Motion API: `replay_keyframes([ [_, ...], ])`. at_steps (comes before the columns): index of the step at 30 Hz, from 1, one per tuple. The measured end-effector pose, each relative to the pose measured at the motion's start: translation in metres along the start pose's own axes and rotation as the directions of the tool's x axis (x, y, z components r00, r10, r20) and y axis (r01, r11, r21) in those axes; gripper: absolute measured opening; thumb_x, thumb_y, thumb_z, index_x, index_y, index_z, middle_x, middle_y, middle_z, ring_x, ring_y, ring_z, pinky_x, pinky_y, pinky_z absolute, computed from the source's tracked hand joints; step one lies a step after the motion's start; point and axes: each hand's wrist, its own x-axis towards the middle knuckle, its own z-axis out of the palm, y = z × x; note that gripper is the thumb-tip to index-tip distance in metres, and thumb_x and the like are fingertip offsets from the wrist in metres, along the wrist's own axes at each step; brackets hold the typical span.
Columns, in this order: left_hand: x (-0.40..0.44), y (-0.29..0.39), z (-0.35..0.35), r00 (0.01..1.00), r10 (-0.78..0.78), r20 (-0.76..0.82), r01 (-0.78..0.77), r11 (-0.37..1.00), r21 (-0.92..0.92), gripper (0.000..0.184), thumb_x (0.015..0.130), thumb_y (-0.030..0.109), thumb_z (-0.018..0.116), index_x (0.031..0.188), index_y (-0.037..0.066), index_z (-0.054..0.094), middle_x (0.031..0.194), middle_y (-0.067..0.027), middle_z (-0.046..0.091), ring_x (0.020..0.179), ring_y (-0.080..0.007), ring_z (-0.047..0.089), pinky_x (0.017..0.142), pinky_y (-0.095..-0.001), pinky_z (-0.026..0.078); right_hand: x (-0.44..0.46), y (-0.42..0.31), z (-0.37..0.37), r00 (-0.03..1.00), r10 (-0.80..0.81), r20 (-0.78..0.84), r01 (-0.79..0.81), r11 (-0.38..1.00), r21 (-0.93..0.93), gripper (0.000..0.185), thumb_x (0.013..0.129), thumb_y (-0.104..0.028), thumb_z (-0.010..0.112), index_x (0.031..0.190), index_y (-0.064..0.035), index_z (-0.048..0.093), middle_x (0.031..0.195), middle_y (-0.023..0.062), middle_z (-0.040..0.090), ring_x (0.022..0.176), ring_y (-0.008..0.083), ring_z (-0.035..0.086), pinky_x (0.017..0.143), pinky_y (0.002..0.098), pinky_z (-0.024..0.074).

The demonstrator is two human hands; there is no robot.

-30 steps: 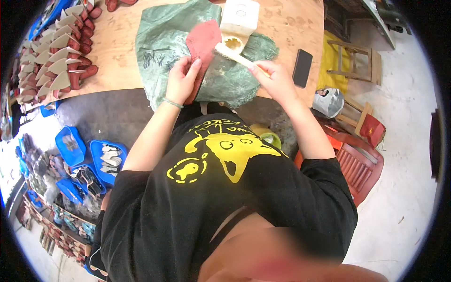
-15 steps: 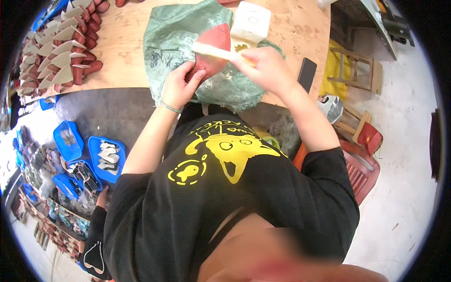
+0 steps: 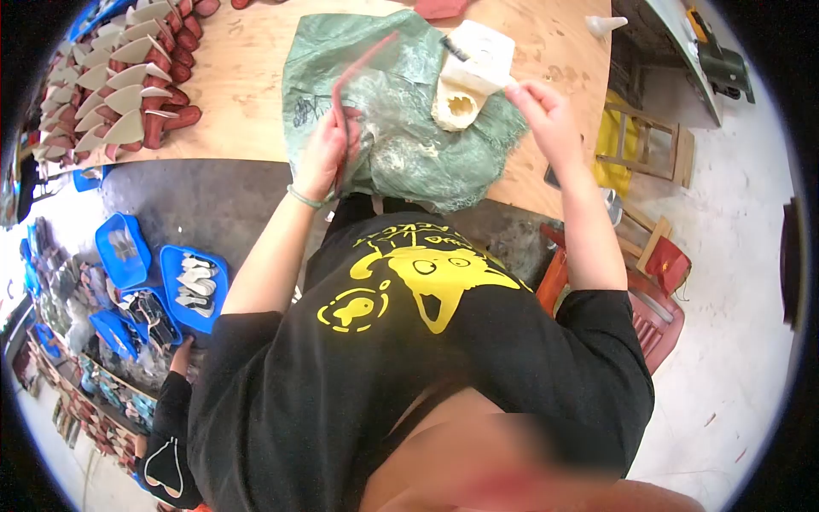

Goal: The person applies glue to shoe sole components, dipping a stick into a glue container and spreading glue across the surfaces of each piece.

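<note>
My left hand (image 3: 322, 154) grips a thin red shoe-upper piece (image 3: 363, 64), now turned nearly edge-on above a crumpled green plastic sheet (image 3: 320, 60). Pinched in the fingers of my right hand (image 3: 548, 119) is what looks like a pale-handled brush; its dark tip (image 3: 455, 49) shows against a white plastic container (image 3: 490, 51). The handle blends with the container, so its outline is hard to follow. At the container's near end, a cut-out opening (image 3: 461, 106) has yellowish residue around it.
Rows of red shoe pieces with pale inserts (image 3: 128, 115) stand on the wooden table (image 3: 235, 102) at left. Another red piece (image 3: 441, 8) and a white nozzle bottle (image 3: 606, 25) lie farther back. Blue bins (image 3: 124, 252) and a person's dark sleeve (image 3: 175, 418) are at lower left.
My right hand has moved right, away from the red piece and over to the container. My left hand has turned the piece from face-on to nearly edge-on.
</note>
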Motion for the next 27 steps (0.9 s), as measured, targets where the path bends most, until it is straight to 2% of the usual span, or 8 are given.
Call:
replay_keyframes([
  [3, 0.0, 0.02, 0.037, 0.966, -0.254, -0.043, 0.224, 0.912, -0.342, 0.055, 0.091, 0.031, 0.06, 0.13, -0.002, 0.041, 0.084, -0.0007, 0.045, 0.073, -0.0104, 0.044, 0.07, -0.0288, 0.044, -0.015, -0.01, 0.025, 0.991, -0.008, 0.135, 0.027, 0.99, -0.137, 0.021, 0.091, -0.023, 0.062, 0.097, -0.0036, 0.067, 0.08, 0.0026, 0.065, 0.076, 0.0057, 0.056, 0.069, 0.0257, 0.0443],
  [8, 0.002, 0.031, 0.044, 0.939, -0.305, 0.159, 0.342, 0.777, -0.529, 0.053, 0.083, 0.02, 0.044, 0.128, -0.008, 0.041, 0.082, -0.0161, 0.051, 0.07, -0.0221, 0.05, 0.064, -0.0345, 0.05, -0.019, -0.018, 0.054, 0.961, -0.184, 0.207, 0.251, 0.894, -0.372, 0.025, 0.086, -0.028, 0.066, 0.094, -0.0042, 0.068, 0.073, 0.014, 0.066, 0.065, 0.0274, 0.064, 0.06, 0.0338, 0.0482],
  [11, -0.004, 0.033, 0.046, 0.935, -0.322, 0.147, 0.353, 0.81, -0.468, 0.046, 0.084, 0.02, 0.043, 0.122, -0.007, 0.044, 0.081, -0.0176, 0.053, 0.069, -0.0233, 0.052, 0.064, -0.0354, 0.051, -0.002, -0.003, 0.051, 0.93, -0.339, 0.145, 0.361, 0.757, -0.544, 0.027, 0.085, -0.031, 0.066, 0.095, -0.0055, 0.068, 0.075, 0.014, 0.067, 0.068, 0.0278, 0.066, 0.061, 0.0354, 0.0494],
  [14, -0.005, 0.03, 0.043, 0.92, -0.375, 0.112, 0.382, 0.798, -0.466, 0.04, 0.085, 0.018, 0.042, 0.117, -0.006, 0.046, 0.082, -0.0188, 0.055, 0.069, -0.0242, 0.053, 0.064, -0.0362, 0.052, 0.044, 0.001, 0.027, 0.913, -0.385, -0.137, 0.229, 0.759, -0.61, 0.029, 0.086, -0.035, 0.064, 0.093, -0.0072, 0.069, 0.072, 0.0128, 0.066, 0.065, 0.0324, 0.064, 0.06, 0.0398, 0.0505],
  [17, -0.006, 0.027, 0.043, 0.919, -0.38, 0.105, 0.38, 0.781, -0.495, 0.038, 0.086, 0.018, 0.041, 0.116, -0.005, 0.047, 0.083, -0.019, 0.055, 0.069, -0.0247, 0.054, 0.065, -0.0383, 0.052, 0.036, -0.037, 0.036, 0.939, -0.328, 0.102, 0.341, 0.86, -0.38, 0.027, 0.086, -0.035, 0.062, 0.09, -0.0081, 0.069, 0.071, 0.0145, 0.066, 0.067, 0.0346, 0.064, 0.062, 0.0421, 0.0508],
  [20, -0.008, 0.03, 0.051, 0.898, -0.435, 0.068, 0.415, 0.784, -0.462, 0.037, 0.086, 0.019, 0.042, 0.116, -0.004, 0.047, 0.083, -0.0187, 0.055, 0.069, -0.0246, 0.053, 0.066, -0.0402, 0.052, 0.01, -0.033, 0.08, 0.858, -0.32, 0.403, 0.504, 0.68, -0.533, 0.027, 0.087, -0.034, 0.061, 0.087, -0.0072, 0.067, 0.073, 0.0162, 0.065, 0.07, 0.0361, 0.063, 0.061, 0.0431, 0.0496],
  [24, -0.005, 0.034, 0.049, 0.925, -0.367, 0.099, 0.367, 0.796, -0.481, 0.041, 0.086, 0.021, 0.046, 0.117, -0.005, 0.047, 0.082, -0.0174, 0.057, 0.066, -0.0215, 0.053, 0.06, -0.0338, 0.053, 0.062, -0.019, 0.047, 0.903, -0.424, -0.069, 0.325, 0.78, -0.535, 0.029, 0.086, -0.038, 0.061, 0.088, -0.0091, 0.064, 0.075, 0.0159, 0.064, 0.07, 0.0369, 0.063, 0.059, 0.0441, 0.0482],
  [27, -0.001, 0.032, 0.037, 0.928, -0.359, 0.099, 0.358, 0.787, -0.503, 0.041, 0.089, 0.025, 0.045, 0.118, -0.005, 0.047, 0.082, -0.0188, 0.057, 0.066, -0.0224, 0.054, 0.061, -0.0353, 0.053, 0.045, -0.029, 0.049, 0.972, -0.06, 0.225, 0.18, 0.808, -0.562, 0.03, 0.088, -0.035, 0.063, 0.094, -0.006, 0.068, 0.084, 0.0168, 0.066, 0.082, 0.0322, 0.065, 0.072, 0.0401, 0.0498],
])
